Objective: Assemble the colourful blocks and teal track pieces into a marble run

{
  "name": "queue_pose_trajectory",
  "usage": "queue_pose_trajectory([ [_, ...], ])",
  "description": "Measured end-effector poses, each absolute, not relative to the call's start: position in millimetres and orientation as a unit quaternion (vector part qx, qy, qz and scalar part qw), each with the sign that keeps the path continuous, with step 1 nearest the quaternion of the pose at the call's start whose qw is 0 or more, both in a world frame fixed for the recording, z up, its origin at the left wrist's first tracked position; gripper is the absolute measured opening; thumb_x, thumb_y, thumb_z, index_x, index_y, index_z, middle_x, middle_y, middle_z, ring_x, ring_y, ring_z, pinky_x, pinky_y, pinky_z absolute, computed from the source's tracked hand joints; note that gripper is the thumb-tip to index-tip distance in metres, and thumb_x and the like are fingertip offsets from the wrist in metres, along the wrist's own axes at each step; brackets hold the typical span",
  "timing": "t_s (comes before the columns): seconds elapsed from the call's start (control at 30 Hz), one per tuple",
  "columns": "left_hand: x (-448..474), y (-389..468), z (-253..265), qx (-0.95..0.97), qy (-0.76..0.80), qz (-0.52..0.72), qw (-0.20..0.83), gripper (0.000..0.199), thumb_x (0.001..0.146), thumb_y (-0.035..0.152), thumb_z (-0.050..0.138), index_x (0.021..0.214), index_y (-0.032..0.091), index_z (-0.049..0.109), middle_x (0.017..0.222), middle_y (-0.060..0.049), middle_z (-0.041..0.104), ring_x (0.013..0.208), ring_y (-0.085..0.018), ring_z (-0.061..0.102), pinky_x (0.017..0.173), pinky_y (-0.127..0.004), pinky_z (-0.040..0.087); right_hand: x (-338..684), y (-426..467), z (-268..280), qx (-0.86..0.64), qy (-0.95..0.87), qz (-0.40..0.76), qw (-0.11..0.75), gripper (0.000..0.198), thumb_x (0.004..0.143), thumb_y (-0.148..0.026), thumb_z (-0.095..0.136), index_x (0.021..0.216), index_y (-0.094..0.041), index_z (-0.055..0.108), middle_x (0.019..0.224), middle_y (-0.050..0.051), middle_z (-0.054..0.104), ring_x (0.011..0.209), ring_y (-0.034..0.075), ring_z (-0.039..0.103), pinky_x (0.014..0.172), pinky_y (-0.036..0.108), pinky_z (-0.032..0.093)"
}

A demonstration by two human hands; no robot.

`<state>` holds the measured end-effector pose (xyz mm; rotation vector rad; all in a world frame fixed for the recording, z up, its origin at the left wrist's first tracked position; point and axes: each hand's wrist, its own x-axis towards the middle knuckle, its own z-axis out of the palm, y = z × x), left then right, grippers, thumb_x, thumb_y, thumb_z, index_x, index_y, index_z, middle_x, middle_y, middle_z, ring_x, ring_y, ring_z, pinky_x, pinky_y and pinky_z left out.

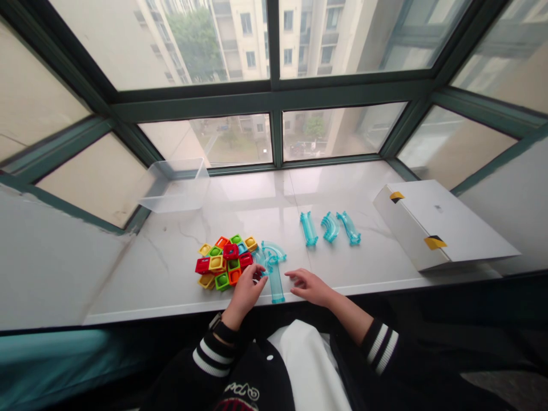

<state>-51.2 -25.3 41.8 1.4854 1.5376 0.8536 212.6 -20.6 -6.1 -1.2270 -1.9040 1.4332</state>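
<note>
Two states are noted: right hand [309, 285], fingers released; left hand [247, 286], grasp undetermined. Straight blue track [277, 285] should be edge-handled.

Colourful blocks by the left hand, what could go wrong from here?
The blocks are heaped on one another close to the left hand, so a nudge might topple some. The straight blue track between the hands reaches almost to the front edge of the ledge, so a bump from the right hand could push it off.
</note>
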Motion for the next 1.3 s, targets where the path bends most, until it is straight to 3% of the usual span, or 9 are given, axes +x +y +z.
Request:
queue_pose_trajectory([
  [0.13,-50,-26,39,0.598,0.607,0.332,0.404,0.020,0.086,0.038,0.068,0.098,0.022,0.067,0.090,-0.004,0.067,0.079,-0.021,0.064,0.072,-0.034,0.053,198,-30,6,-0.399,-0.794,0.423,0.177,0.061,0.085,-0.031,0.079,0.144,-0.040,0.064,0.129,0.007,0.065,0.111,0.026,0.067,0.102,0.041,0.054],
  [0.3,-51,-27,39,0.597,0.606,0.329,0.410,0.021,0.088,0.039,0.068,0.100,0.022,0.067,0.086,-0.002,0.066,0.077,-0.020,0.064,0.072,-0.033,0.052,185,-30,7,-0.415,-0.828,0.354,0.134,0.053,0.078,-0.033,0.088,0.129,-0.031,0.074,0.126,0.010,0.068,0.115,0.033,0.065,0.102,0.044,0.052],
  [0.6,-54,-24,31,0.608,0.594,0.338,0.403,0.019,0.090,0.036,0.060,0.099,0.021,0.067,0.093,-0.005,0.065,0.083,-0.021,0.062,0.076,-0.034,0.051,201,-21,7,-0.474,-0.810,0.328,0.109,0.051,0.080,-0.023,0.081,0.129,-0.023,0.067,0.129,0.011,0.065,0.121,0.028,0.062,0.104,0.037,0.050],
  [1.0,-53,-26,35,0.606,0.609,0.347,0.375,0.023,0.092,0.043,0.063,0.086,0.022,0.061,0.086,-0.002,0.063,0.074,-0.018,0.060,0.070,-0.031,0.049,203,-19,9,-0.483,-0.801,0.329,0.128,0.051,0.080,-0.023,0.081,0.129,-0.023,0.067,0.129,0.011,0.065,0.119,0.028,0.064,0.102,0.039,0.052],
  [1.3,-53,-27,46,0.580,0.621,0.413,0.327,0.024,0.092,0.045,0.066,0.090,0.023,0.059,0.084,0.000,0.061,0.072,-0.016,0.057,0.069,-0.028,0.047,204,-18,7,-0.461,-0.810,0.331,0.148,0.051,0.085,-0.024,0.078,0.135,-0.025,0.067,0.134,0.012,0.065,0.122,0.029,0.064,0.105,0.041,0.052],
])
